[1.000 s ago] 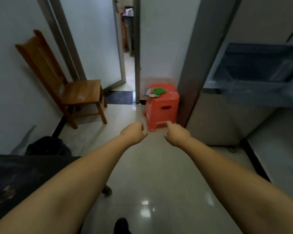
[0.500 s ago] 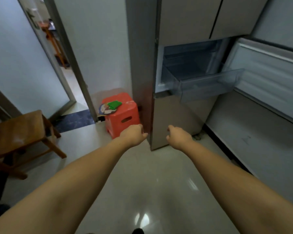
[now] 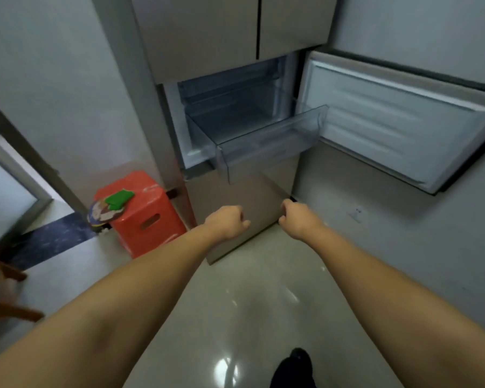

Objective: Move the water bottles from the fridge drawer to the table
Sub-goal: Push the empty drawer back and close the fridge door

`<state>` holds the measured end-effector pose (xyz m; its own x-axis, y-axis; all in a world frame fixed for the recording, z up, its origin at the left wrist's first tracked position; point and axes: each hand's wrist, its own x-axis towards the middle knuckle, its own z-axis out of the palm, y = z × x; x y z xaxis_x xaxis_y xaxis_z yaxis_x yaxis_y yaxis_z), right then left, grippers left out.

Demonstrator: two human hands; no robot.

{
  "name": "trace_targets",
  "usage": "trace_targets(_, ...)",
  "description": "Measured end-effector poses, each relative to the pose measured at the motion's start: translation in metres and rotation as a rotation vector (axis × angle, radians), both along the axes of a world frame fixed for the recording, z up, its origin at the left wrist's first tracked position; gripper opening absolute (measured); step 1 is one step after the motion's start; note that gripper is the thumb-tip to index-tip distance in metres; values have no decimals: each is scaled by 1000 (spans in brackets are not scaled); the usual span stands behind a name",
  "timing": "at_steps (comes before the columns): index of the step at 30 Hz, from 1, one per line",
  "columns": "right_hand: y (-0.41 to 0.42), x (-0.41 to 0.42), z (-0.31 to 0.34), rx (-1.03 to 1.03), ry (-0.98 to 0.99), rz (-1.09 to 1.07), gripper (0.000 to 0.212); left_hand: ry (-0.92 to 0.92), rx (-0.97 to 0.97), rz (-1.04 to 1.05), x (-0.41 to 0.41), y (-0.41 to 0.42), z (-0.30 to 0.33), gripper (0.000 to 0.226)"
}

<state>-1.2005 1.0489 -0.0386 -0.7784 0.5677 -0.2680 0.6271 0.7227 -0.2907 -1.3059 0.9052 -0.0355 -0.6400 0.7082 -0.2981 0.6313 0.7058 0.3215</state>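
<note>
Two bare forearms reach forward, the left hand [image 3: 226, 221] and right hand [image 3: 300, 219] both loosely curled with fingers folded in, holding nothing, apart from each other and low before the grey metal fridge [image 3: 205, 35]. At twelve o'clock the clear plastic fridge drawer [image 3: 266, 148] stands pulled out, and no water bottles can be made out inside it. At two o'clock the white-lined fridge door [image 3: 398, 121] hangs wide open. At ten o'clock a red plastic stool [image 3: 149, 219] sits beside the fridge, carrying a green cloth [image 3: 119, 198] on a round printed disc [image 3: 102, 212].
</note>
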Motion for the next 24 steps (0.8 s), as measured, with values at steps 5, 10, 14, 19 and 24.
trace_targets(5,100,-6,10,23,6,61,35,-19,14,68,-3,94,3,35)
trace_targets(10,173,-14,18,25,10,99,35,-51,49,132,-4,155,4,34)
trace_targets(14,211,-28,21,41,19,111,37,-68,82,178,-17,192,4,33)
trace_targets(19,241,-60,15,20,38,138,41,-113,141,252,-44,221,-1,29)
trace_targets(24,269,-107,13,-16,18,168,42,-360,339,517,-86,242,-6,22)
